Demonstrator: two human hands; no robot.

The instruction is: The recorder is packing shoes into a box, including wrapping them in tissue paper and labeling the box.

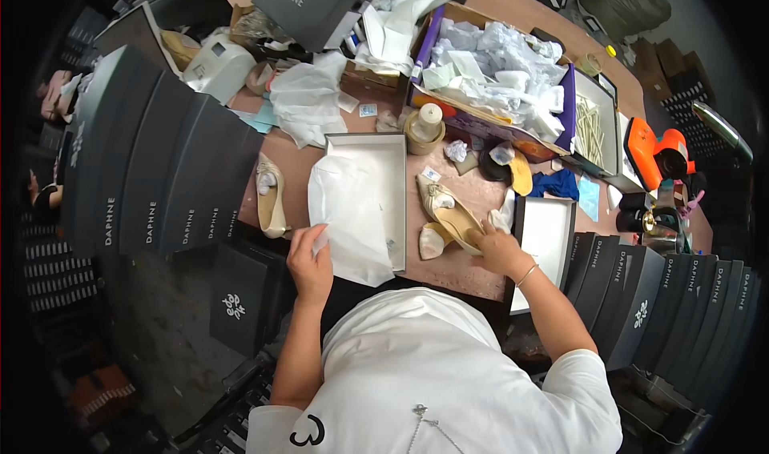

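Before me on the table lies a shoebox [391,166] with a white inside and a dark rim. White tissue paper [352,222] spreads over its left half and past its near edge. My left hand [310,262] pinches the left edge of that tissue. My right hand [498,250] is closed on the heel end of a beige shoe [452,218], whose toe points away from me. A wad of crumpled paper [433,242] sits beside that shoe. Left of the box lies another beige shoe [273,202] with white paper in its toe, untouched by either hand.
Dark shoeboxes stand in rows at the left [152,166] and right [641,294]. At the back, a purple carton [553,146] overflows with crumpled paper. A lidded jar [424,130] stands behind the open box. An open white-lined box part [545,234] lies beside my right hand.
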